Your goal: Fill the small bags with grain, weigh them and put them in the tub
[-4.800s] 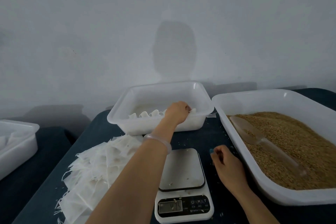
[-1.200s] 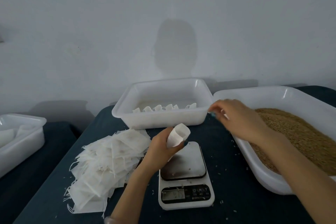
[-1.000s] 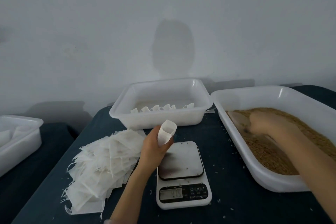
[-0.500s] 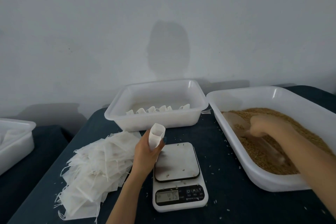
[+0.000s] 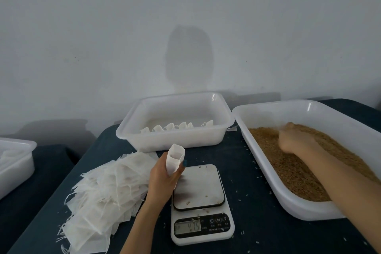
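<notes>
On the dark blue desk [image 5: 247, 173] there are three white plastic containers in view. The tub [image 5: 175, 141] stands at the far middle, and along its near wall a row of filled bags [image 5: 177, 127] stands upright, side by side. To the right is the large tray [image 5: 288, 202], much longer than the tub, and it holds a deep layer of brown grain [image 5: 299, 173]. The right hand [image 5: 292, 140] is down in this grain at the far part of the tray, but it is blurred, so I cannot tell if its fingers are closed around something or not. The left hand [image 5: 160, 179] grips one small bag [image 5: 174, 156] with the fingers curled round its lower part. The bag is upright with its mouth open to the top, and it is above the far left corner of the scale [image 5: 202, 206], between the scale and the tub. On the plate of the scale lie only some loose grains (more of them are scattered on the desk around it). Left of the scale lies a pile of empty bags [image 5: 107, 189], flat and with thin strings. At the far left edge a second tub [image 5: 18, 169] stands on a separate dark surface, with something white inside that I cannot identify.
</notes>
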{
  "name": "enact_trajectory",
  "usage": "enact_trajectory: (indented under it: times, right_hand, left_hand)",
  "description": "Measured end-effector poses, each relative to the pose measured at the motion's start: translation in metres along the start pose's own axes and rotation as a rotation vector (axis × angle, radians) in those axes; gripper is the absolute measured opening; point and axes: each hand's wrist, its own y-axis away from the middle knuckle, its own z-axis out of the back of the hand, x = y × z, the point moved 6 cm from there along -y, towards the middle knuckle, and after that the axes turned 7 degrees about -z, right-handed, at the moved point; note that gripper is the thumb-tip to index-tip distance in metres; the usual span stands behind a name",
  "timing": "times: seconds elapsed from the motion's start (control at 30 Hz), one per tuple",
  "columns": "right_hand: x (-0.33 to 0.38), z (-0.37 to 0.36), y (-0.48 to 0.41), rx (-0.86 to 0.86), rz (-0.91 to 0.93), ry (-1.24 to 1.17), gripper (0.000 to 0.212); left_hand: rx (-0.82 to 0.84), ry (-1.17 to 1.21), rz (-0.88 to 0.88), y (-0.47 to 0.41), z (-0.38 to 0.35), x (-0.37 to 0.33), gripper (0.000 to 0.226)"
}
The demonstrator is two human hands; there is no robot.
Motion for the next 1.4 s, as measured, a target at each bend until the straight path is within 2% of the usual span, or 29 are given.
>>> enact_trajectory:
  times: [0.1, 0.17, 0.27, 0.33, 0.4, 0.57, 0.7, 0.73, 0.83, 1.0, 1.07, 1.17, 1.27, 1.4]
  right_hand:
    - [0.001, -0.008, -0.001, -0.019, 0.091, 0.179, 0.06]
    - [0.007, -0.014, 0.001, 0.073, 0.137, 0.139, 0.049]
    - [0.019, -0.02, 0.007, 0.214, 0.149, -0.118, 0.041]
    - [0.018, -0.024, 0.008, 0.347, 0.054, -0.377, 0.039]
    - [0.011, -0.023, 0.007, 0.424, -0.024, -0.493, 0.033]
    - [0.0, -0.012, 0.0, 0.384, -0.06, -0.652, 0.038]
    - [-0.002, -0.009, -0.002, 0.417, -0.045, -0.849, 0.036]
    - [-0.001, -0.007, -0.004, 0.375, -0.019, -0.833, 0.037]
    - [-0.001, 0.005, -0.008, 0.13, 0.093, -0.548, 0.041]
    - [0.006, 0.022, -0.002, -0.019, 0.331, -0.443, 0.038]
    - [0.016, 0.028, 0.01, -0.028, 0.454, -0.456, 0.033]
    - [0.032, 0.03, 0.031, 0.086, 0.599, -0.556, 0.02]
    - [0.05, 0.029, 0.051, 0.161, 0.72, -0.538, 0.032]
    - [0.072, 0.029, 0.071, 0.092, 0.873, -0.378, 0.046]
  left_hand:
    - [-0.007, 0.009, -0.003, 0.001, 0.001, -0.001, 0.024]
    - [-0.005, 0.011, -0.008, 0.001, 0.0, -0.001, 0.025]
    - [0.004, 0.011, -0.008, 0.001, -0.001, -0.002, 0.024]
    - [0.014, 0.013, -0.004, 0.002, -0.001, -0.002, 0.023]
    - [0.018, 0.021, -0.002, 0.002, -0.001, -0.002, 0.021]
    - [-0.003, 0.076, -0.01, 0.003, 0.001, -0.009, 0.018]
    - [0.002, 0.11, -0.021, 0.005, 0.0, -0.013, 0.03]
    - [0.004, 0.119, -0.018, 0.005, 0.0, -0.013, 0.03]
    - [0.022, 0.149, -0.014, 0.005, -0.001, -0.013, 0.028]
    - [0.057, 0.206, 0.0, 0.006, -0.004, -0.015, 0.026]
    - [0.079, 0.202, -0.009, 0.006, -0.006, -0.017, 0.026]
    - [0.104, 0.162, -0.024, 0.004, -0.007, -0.017, 0.019]
    - [0.1, 0.099, -0.027, 0.002, -0.004, -0.014, 0.023]
    - [0.091, 0.024, -0.008, 0.001, -0.002, -0.007, 0.021]
